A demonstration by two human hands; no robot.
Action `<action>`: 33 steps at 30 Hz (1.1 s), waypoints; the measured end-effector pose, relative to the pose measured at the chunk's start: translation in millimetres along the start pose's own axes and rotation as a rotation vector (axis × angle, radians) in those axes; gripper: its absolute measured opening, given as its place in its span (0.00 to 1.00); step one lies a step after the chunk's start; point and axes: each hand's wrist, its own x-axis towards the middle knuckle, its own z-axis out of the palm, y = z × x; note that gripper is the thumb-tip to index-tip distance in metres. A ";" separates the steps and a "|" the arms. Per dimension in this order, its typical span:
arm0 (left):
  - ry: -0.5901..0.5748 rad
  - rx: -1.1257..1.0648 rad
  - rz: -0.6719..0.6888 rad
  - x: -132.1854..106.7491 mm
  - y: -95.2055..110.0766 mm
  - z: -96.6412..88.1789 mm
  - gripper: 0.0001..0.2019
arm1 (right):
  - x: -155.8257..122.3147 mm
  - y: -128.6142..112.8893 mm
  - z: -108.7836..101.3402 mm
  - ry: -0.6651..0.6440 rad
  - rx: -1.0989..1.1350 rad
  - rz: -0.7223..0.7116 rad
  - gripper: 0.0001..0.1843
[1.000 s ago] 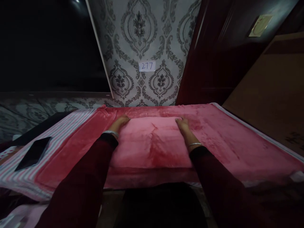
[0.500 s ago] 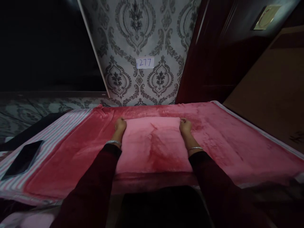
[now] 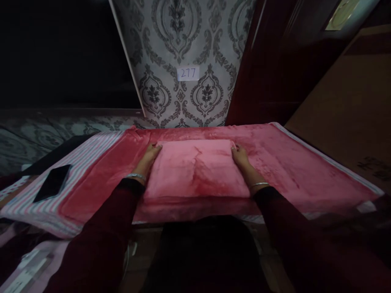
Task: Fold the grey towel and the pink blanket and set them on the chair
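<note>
A pale pink plush cushion (image 3: 180,169), roughly square and rather flat, lies on a darker pink blanket (image 3: 110,171). Its top has a crease and a darker red patch near the middle. My left hand (image 3: 152,154) is closed at the cushion's far left corner, thumb side against its edge. At the far right corner, my right hand (image 3: 240,155) grips the edge in the same way. A bracelet circles each wrist. The undersides of the fingers are hidden.
A dark phone (image 3: 53,183) rests on the blanket's striped border (image 3: 82,152) at left. Behind stand a patterned wall with a paper label (image 3: 188,73) reading 277, a large black screen (image 3: 61,53) and a dark red door panel (image 3: 275,61). A cardboard box (image 3: 345,97) leans in at right.
The view has tilted down slightly, so the blanket sits higher in the picture. Both hands remain at the cushion's far corners, with the wrists a little further apart.
</note>
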 end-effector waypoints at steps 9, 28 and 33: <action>-0.195 -0.133 -0.107 -92.6 -22.0 -47.8 0.35 | -83.7 17.1 -86.4 -0.261 -0.179 -0.112 0.40; 0.003 0.483 0.257 -122.5 -26.8 -53.8 0.27 | -127.5 20.4 -80.7 -0.016 -0.407 -0.447 0.29; -0.038 0.852 0.663 -146.3 14.9 -18.6 0.26 | -154.6 -29.9 -63.9 -0.097 -0.639 -0.667 0.30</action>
